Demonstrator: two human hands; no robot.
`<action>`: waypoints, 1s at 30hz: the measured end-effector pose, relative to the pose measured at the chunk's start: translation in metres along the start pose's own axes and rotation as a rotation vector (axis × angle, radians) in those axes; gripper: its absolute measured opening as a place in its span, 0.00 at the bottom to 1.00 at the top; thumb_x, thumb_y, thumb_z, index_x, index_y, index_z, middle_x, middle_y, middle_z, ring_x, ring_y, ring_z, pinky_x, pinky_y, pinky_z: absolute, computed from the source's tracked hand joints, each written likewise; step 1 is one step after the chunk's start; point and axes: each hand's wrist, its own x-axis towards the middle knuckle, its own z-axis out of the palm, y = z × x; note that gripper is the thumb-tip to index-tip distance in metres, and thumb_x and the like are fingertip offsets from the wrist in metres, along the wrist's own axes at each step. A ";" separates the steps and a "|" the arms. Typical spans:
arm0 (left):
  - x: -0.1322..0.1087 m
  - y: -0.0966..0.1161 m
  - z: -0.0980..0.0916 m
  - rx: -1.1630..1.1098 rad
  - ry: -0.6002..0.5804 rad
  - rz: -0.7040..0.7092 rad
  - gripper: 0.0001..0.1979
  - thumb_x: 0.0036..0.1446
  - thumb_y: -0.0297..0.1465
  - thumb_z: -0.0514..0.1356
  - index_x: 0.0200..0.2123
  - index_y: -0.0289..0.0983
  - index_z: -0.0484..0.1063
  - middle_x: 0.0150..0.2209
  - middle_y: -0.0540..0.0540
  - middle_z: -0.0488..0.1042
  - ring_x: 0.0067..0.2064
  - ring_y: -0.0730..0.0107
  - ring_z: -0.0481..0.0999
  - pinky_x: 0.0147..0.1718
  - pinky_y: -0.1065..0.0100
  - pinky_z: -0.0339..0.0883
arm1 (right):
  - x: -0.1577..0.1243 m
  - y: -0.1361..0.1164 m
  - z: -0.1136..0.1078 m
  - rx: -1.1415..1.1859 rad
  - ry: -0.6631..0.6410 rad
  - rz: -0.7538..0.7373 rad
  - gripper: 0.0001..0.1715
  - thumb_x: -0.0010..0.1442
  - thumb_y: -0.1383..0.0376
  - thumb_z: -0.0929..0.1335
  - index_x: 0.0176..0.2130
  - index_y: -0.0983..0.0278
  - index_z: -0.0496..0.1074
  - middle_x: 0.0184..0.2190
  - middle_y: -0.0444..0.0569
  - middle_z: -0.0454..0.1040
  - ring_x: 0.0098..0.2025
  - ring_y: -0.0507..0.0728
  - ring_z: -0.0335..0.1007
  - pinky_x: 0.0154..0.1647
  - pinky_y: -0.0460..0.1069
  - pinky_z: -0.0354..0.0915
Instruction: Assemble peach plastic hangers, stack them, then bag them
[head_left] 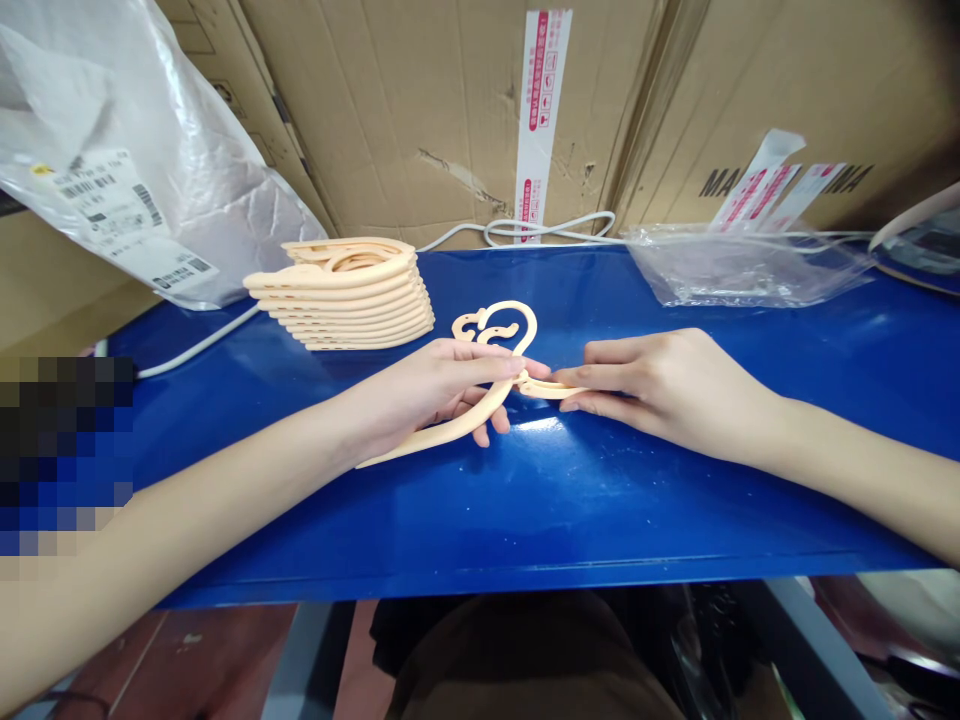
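A peach-coloured plastic folding hanger (457,430) is held between my two hands above the blue table. My left hand (431,385) pinches it near the base of its hook, thumb on top. One long arm of the hanger slants down to the left under my left palm. My right hand (667,385) grips the other, shorter-looking arm (546,389), which meets the rest close to my left fingertips; its far end is hidden by my fingers. Past my left hand, the large round hook (534,318) shows, beside smaller curled plastic parts (463,326).
Behind my left hand stands a neat stack of matching folded hangers (360,300). A white plastic parcel bag (142,150) leans at the back left. Cardboard boxes (420,110) line the rear, with a white cable (555,232) before them. A clear plastic bag (742,270) lies back right on the blue table (600,510).
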 end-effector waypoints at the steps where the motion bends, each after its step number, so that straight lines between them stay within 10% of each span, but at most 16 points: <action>1: 0.000 0.000 0.000 -0.002 -0.004 0.002 0.12 0.65 0.32 0.59 0.46 0.34 0.78 0.22 0.50 0.74 0.22 0.79 0.73 0.21 0.82 0.68 | 0.000 0.000 0.000 -0.010 0.007 0.000 0.19 0.69 0.57 0.62 0.53 0.58 0.75 0.30 0.44 0.74 0.28 0.51 0.72 0.25 0.46 0.55; 30: 0.003 -0.001 -0.002 -0.018 -0.013 0.007 0.09 0.66 0.26 0.57 0.40 0.30 0.78 0.21 0.50 0.74 0.20 0.81 0.72 0.19 0.82 0.68 | -0.002 -0.010 -0.002 0.099 -0.047 0.023 0.22 0.70 0.54 0.58 0.51 0.57 0.76 0.39 0.44 0.81 0.35 0.55 0.79 0.29 0.48 0.64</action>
